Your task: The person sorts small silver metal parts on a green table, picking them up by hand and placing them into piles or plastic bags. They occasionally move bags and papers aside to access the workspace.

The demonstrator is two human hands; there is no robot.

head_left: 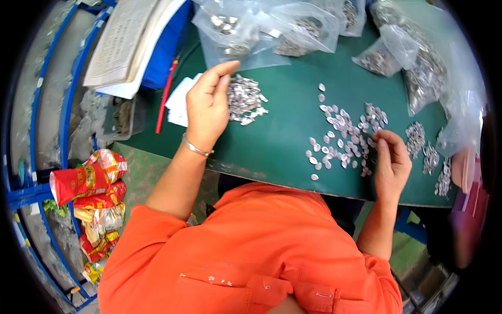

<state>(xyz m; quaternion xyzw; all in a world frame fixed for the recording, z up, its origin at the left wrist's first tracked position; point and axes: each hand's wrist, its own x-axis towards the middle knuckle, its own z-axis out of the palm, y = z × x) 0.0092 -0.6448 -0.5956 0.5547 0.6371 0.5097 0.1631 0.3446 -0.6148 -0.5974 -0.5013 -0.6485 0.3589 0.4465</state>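
Observation:
My left hand, with a metal bangle on its wrist, is raised beside a heap of small silvery metal pieces. Its thumb and forefinger are drawn near each other, and whatever is between them is too small to make out. On the right, my right hand is curled at the edge of a scatter of flat, leaf-shaped silvery pieces. Its thumb and forefinger bend together close to those pieces; any piece in them cannot be made out.
Clear plastic bags of metal parts line the far side of the green table. Small piles lie at the right. A red pencil, white cards and papers are at the left, near a blue shelf rack and snack bags.

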